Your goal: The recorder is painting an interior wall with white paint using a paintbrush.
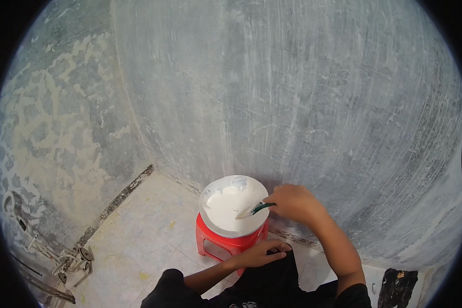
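Observation:
My right hand (290, 202) is closed around the green handle of a paintbrush (258, 208), at the right rim of a round white basin (205, 211). The brush's bristles dip into thick white paint (225, 210) in the basin. Under the basin stands a red plastic stool (231, 244), close to the wall. My left hand (263, 253) rests on my dark-clothed knee just below the stool, with fingers apart and no object visible in it.
A streaked grey wall (261, 96) rises ahead and meets a patchy wall (61, 134) at the left corner. Pale floor tiles (138, 231) have yellow spots. A white wheeled metal frame (75, 263) stands at lower left; a black stained sheet (397, 288) lies at lower right.

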Demonstrator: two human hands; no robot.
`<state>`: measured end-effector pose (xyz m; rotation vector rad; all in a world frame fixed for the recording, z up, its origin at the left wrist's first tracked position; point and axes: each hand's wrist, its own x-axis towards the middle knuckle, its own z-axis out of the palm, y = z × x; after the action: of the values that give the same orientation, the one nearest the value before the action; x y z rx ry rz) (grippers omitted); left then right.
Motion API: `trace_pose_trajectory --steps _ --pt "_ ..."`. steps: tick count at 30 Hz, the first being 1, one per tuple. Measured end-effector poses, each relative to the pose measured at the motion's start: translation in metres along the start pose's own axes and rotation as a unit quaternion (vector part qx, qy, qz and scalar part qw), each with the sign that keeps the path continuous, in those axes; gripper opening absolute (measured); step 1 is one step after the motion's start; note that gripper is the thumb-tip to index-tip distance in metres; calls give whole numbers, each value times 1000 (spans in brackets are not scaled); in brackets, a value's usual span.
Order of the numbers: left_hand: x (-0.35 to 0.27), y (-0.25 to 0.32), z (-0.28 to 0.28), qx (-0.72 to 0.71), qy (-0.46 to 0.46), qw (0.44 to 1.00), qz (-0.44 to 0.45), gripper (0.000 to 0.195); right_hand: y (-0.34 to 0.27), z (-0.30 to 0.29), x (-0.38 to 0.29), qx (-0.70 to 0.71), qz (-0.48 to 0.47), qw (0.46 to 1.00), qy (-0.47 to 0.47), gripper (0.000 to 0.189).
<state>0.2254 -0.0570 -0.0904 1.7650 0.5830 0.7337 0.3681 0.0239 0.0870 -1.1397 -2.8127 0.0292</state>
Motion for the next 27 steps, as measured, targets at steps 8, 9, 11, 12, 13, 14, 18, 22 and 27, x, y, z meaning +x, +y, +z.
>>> trace_pose_trajectory --steps 8,9,11,12,13,14,18,22,27 --pt "-3 -31 -11 229 61 967 94 21 -5 48 29 -41 2 997 -63 18" --pt "-4 -37 -13 253 61 961 95 18 -3 45 27 -31 -1 998 -53 18" --pt "-10 -47 -12 280 64 953 97 16 1 38 22 -10 9 998 -63 20" --pt "-10 -49 -12 308 66 943 104 14 4 32 18 7 23 997 -70 23" --pt "-12 -49 -12 307 68 944 100 14 5 26 14 10 20 997 -72 23" --pt "-13 -49 -12 298 68 946 105 14 5 18 10 38 14 998 -53 24" --pt "-13 -41 -15 258 82 958 99 16 19 6 3 144 29 988 -46 24" --pt "-16 -41 -15 238 75 964 91 16 25 11 -8 228 58 972 -30 23" --pt "-7 -37 -14 222 97 967 84 18 38 28 -31 328 77 939 64 23"
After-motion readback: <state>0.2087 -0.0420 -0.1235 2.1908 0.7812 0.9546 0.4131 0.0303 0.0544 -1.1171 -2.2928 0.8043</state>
